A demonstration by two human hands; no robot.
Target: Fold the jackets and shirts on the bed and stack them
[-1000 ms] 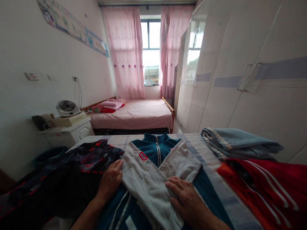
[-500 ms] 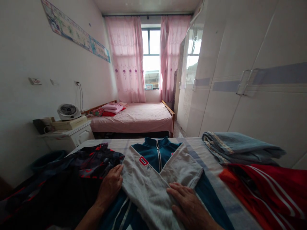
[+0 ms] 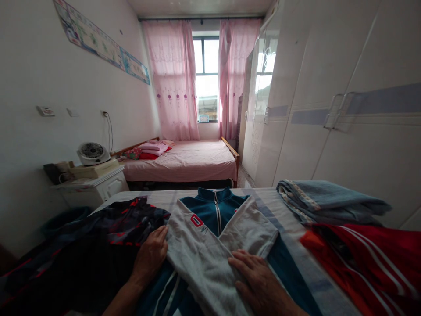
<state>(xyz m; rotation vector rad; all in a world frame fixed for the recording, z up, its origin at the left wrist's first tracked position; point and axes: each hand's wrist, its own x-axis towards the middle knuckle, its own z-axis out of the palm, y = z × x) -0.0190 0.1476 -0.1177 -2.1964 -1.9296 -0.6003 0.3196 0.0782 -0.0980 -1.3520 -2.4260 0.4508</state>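
Observation:
A grey and teal zip-neck jacket [image 3: 200,254] lies in front of me with its grey sleeves crossed over its chest. Its teal collar points away from me, and a red-outlined letter marks the left sleeve near the shoulder. My left hand [image 3: 153,248] rests with fingers extended at the jacket's left edge, beside dark clothing with red patches [image 3: 131,219]. Flat on the crossed sleeves lies my right hand [image 3: 255,274], its fingers stretched out and holding nothing.
On the right, folded blue denim [image 3: 329,199] lies beyond red clothing with white stripes [image 3: 371,250]. All of it is on a pale checked sheet [image 3: 263,195]. Farther off stand a pink-covered bed [image 3: 194,160], a fan [image 3: 93,152] on a cabinet, and a white wardrobe [image 3: 302,153].
The view has shifted very slightly. Both hands and the jacket stay where they were.

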